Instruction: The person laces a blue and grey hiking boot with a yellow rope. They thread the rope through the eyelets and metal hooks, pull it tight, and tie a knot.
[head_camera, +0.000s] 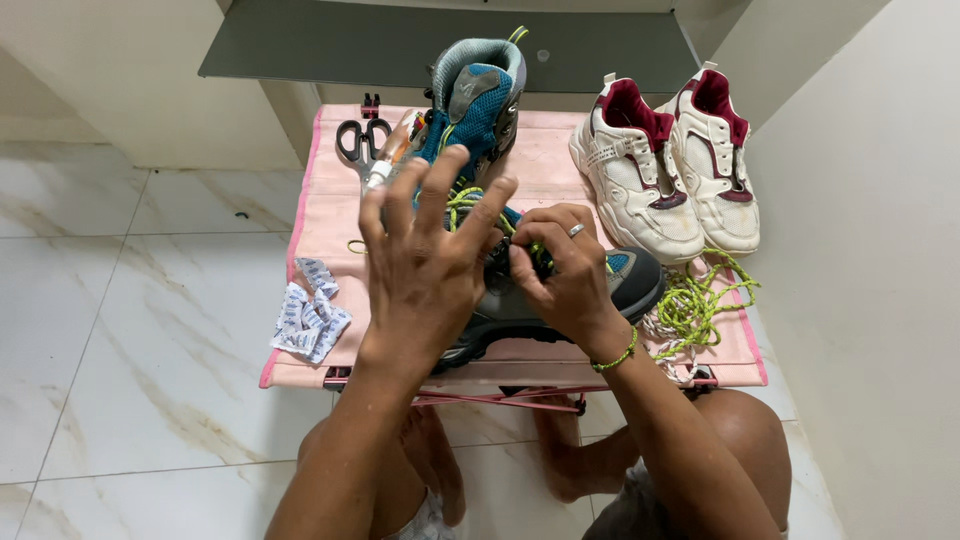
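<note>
A blue and grey hiking boot (628, 281) lies on its side on a small pink table (330, 215), and a second one (478, 95) stands upright behind it. My left hand (425, 265) is over the lying boot with fingers spread, a neon green lace (462, 202) running by its fingertips. My right hand (565, 270), with a ring and a green bracelet, pinches the lace at the boot's eyelets.
Two white and maroon sneakers (665, 165) sit at the table's back right. A loose pile of green and white laces (695, 300) lies at the right edge. Black scissors (360, 140) rest at the back left. Small white packets (310, 320) lie at the left edge.
</note>
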